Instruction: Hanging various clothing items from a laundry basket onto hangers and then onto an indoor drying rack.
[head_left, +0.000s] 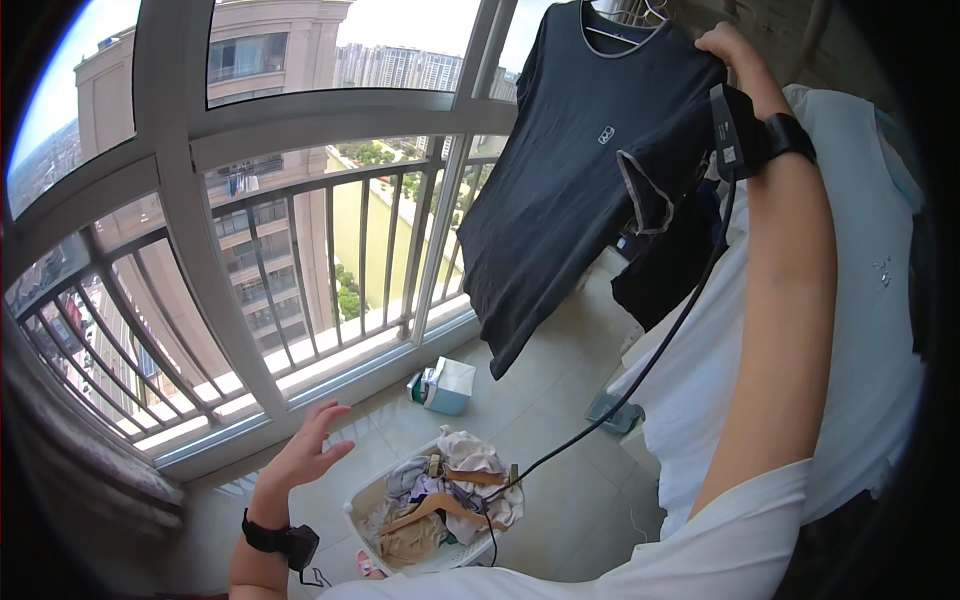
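Note:
A dark T-shirt (570, 150) with grey trim and a small chest print hangs on a hanger (611, 34) at the upper middle. My right hand (727, 46) is raised to the shirt's shoulder and pinches the fabric there; some of its fingers are hidden. Low on the left, my left hand (307, 442) is in the air with fingers apart, holding nothing. To the right of it and lower, a white plastic laundry basket (360, 499) stands on the floor with crumpled clothes and wooden hangers (435, 508) in it.
A pale blue garment (862, 300) and other clothes hang at the right. A small box (444, 386) sits on the tiled floor by the window frame (307, 420). A black cable (637, 390) runs from my right wrist device towards the basket. A curtain (82, 457) hangs at left.

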